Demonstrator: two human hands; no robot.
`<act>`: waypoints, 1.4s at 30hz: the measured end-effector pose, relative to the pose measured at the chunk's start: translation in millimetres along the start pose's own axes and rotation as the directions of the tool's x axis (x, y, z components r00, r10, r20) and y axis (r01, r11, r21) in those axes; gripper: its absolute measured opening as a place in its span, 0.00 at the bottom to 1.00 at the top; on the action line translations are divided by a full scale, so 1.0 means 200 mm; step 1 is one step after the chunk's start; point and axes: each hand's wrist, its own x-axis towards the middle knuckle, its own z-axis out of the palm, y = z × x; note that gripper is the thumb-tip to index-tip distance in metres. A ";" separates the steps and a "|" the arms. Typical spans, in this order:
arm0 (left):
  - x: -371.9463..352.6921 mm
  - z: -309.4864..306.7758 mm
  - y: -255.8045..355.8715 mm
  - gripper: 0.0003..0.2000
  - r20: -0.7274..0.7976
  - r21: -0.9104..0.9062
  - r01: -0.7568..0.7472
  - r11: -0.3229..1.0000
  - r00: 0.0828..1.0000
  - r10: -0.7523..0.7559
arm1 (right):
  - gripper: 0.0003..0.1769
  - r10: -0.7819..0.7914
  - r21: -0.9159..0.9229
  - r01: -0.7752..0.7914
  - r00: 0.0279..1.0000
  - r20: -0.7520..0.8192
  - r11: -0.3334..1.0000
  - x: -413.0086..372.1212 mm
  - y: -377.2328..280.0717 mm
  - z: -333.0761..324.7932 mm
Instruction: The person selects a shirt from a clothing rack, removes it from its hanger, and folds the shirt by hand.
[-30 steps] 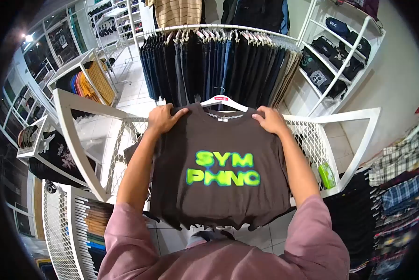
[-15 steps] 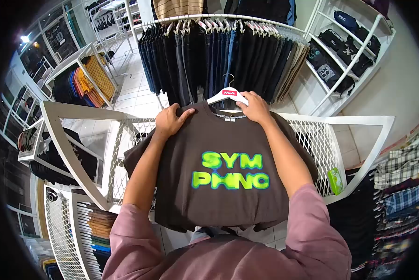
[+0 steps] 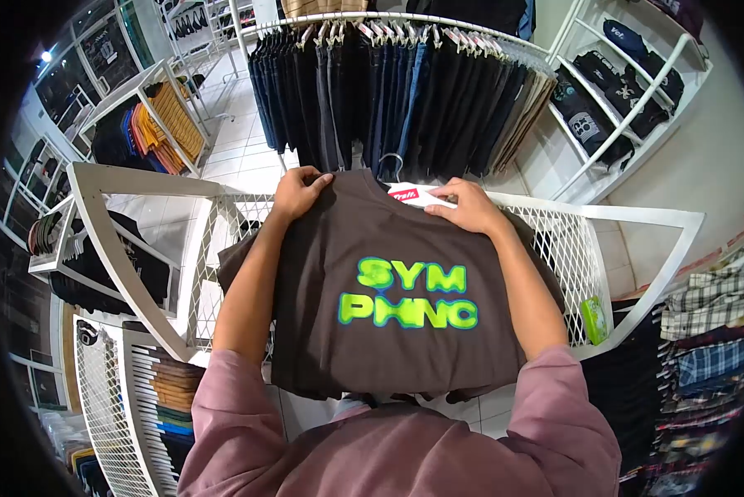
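A dark brown T-shirt (image 3: 405,356) with green and blue lettering is spread in front of me over a white mesh rack. My left hand (image 3: 300,193) pinches its shoulder, left of the collar. At the right of the collar, my right hand (image 3: 469,205) has its fingers closed on the shirt's neckline and the end of the white hanger (image 3: 413,195). The hanger shows a red label, and its metal hook stands up behind the collar. The rest of the hanger is hidden by the shirt.
The white mesh rack (image 3: 570,248) extends to both sides, with a green packet (image 3: 594,321) at its right. Beyond it hang dark trousers (image 3: 388,99) on a curved rail. Shelves of folded clothes (image 3: 587,124) stand back right; plaid shirts (image 3: 715,356) hang at right.
The hanger has sunk lower behind the shirt's collar and tilted. My right hand has moved slightly down and right, and my left hand slightly up. The view has shifted a little.
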 end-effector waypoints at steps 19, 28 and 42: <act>-0.09 0.07 0.06 0.20 -0.217 0.198 -0.128 0.972 0.961 0.171 | 0.21 0.221 0.149 -0.196 0.958 -0.182 0.969 0.37 0.03 0.24; -0.08 0.08 0.02 0.19 -0.251 0.063 -0.140 0.988 0.956 0.151 | 0.13 0.174 0.174 -0.139 0.962 -0.209 0.975 0.51 -0.13 0.36; -0.06 0.06 0.01 0.19 -0.219 -0.198 -0.175 0.965 0.967 0.130 | 0.12 0.192 0.367 -0.371 0.877 0.441 0.853 0.44 -0.17 0.18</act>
